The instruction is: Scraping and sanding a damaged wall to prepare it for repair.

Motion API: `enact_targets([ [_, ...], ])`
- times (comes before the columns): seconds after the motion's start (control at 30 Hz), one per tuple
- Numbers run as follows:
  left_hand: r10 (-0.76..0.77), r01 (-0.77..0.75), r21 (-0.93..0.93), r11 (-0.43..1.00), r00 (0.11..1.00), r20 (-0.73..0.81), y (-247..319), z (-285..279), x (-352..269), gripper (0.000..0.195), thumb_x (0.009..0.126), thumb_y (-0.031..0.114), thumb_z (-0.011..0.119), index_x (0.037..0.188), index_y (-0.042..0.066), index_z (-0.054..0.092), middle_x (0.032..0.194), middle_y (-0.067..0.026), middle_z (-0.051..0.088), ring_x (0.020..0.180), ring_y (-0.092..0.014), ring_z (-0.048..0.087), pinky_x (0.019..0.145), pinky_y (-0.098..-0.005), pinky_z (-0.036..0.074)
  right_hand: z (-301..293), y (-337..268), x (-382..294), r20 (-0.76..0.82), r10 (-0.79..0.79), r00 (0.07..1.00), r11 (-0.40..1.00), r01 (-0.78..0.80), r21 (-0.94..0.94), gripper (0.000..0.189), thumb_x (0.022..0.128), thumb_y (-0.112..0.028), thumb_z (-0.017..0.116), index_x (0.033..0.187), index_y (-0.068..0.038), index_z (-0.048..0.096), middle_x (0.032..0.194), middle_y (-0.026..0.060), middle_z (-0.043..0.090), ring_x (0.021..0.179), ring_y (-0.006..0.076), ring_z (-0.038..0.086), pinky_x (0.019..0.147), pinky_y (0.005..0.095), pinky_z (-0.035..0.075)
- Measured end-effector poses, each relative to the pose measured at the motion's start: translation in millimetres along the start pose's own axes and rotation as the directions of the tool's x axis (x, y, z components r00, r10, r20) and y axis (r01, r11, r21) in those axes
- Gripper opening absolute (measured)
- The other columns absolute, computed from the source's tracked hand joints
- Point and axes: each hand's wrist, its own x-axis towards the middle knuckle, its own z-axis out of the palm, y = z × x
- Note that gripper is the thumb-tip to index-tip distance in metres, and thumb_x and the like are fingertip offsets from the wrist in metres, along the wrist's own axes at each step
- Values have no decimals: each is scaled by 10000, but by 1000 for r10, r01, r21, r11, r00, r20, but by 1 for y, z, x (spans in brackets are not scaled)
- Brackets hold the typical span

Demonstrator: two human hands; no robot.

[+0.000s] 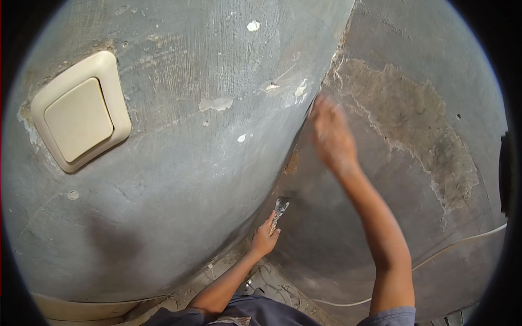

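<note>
My left hand [264,241] grips the handle of a putty knife [281,205], its blade pointing up and smeared with pale residue. The blade is in front of the right-hand wall, low and close to the corner. Higher up, my right hand [332,136] is raised to the inside corner where two grey walls meet, its fingertips at the joint. Motion blurs that hand, and whether it holds anything is unclear. Beside it, the right wall [346,212] has a large rough brown patch [412,102] with ragged edges.
A cream light switch [79,118] sits on the left wall [183,171], which has several small white chips. A pale cable [456,244] runs along the lower right wall. Below, debris and thin wires lie on the floor [269,285]. A dark object [505,175] juts in at the right edge.
</note>
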Motion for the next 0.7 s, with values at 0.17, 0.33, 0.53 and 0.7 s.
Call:
enact_targets([
  [0.17, -144, 149, -25, 989, 978, 149, 6, -10, 3, 746, 886, 146, 664, 1560, 162, 345, 1350, -228, 594, 1214, -427, 576, 1010, -452, 467, 29, -49, -84, 37, -402, 915, 874, 371, 313, 719, 962, -380, 530, 1512, 46, 352, 1562, 228, 376, 1482, 276, 333, 1246, 451, 205],
  [0.33, -52, 52, 37, 998, 999, 16, -17, -12, -5, 695, 879, 119, 671, 1526, 120, 417, 920, -164, 655, 818, -241, 659, 818, -332, 504, -20, 65, 25, -90, 176, 980, 969, -156, 193, 765, 888, -424, 667, 1476, -3, 416, 1578, 121, 373, 1476, 257, 333, 1230, 451, 229],
  [0.53, -209, 215, -18, 976, 963, 172, 1, -13, -1, 716, 889, 158, 665, 1543, 143, 375, 1363, -218, 594, 1228, -419, 574, 1020, -437, 461, -12, 37, 26, -79, 167, 983, 956, -142, 257, 661, 969, -309, 571, 1471, 78, 385, 1557, 213, 379, 1437, 274, 401, 1214, 451, 277],
  [0.7, -101, 111, -39, 993, 976, 195, -13, -9, 1, 723, 896, 167, 659, 1554, 147, 357, 1363, -221, 592, 1244, -423, 562, 1023, -435, 456, 45, -80, -117, 37, -436, 899, 796, 366, 482, 634, 952, -217, 467, 1504, 72, 349, 1559, 197, 403, 1417, 284, 437, 1219, 434, 289],
])
